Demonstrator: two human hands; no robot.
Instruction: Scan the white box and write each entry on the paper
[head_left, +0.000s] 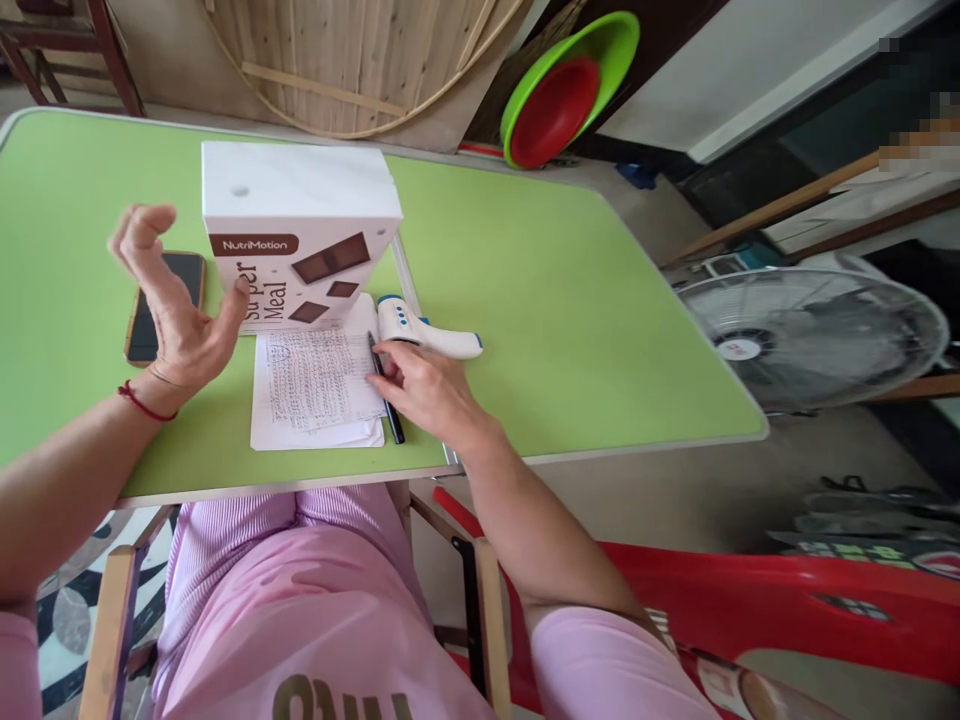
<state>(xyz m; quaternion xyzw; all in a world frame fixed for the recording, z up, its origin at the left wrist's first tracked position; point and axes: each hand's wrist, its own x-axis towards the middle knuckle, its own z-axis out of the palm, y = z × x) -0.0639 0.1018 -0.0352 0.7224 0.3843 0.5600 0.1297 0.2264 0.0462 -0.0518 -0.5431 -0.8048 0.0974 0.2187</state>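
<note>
Left fingers (144,240) spread wide by the "NutriMotion Super Meal" box (300,182), right fingers (399,358) narrowly parted at a pen (394,420).

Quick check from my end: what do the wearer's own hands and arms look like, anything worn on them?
Both are bare, ungloved human hands. The left hand has a thin red bracelet at its wrist; the right hand shows no band or ring. The left sleeve and right sleeve are short and pale pink, leaving the forearms uncovered.
</note>
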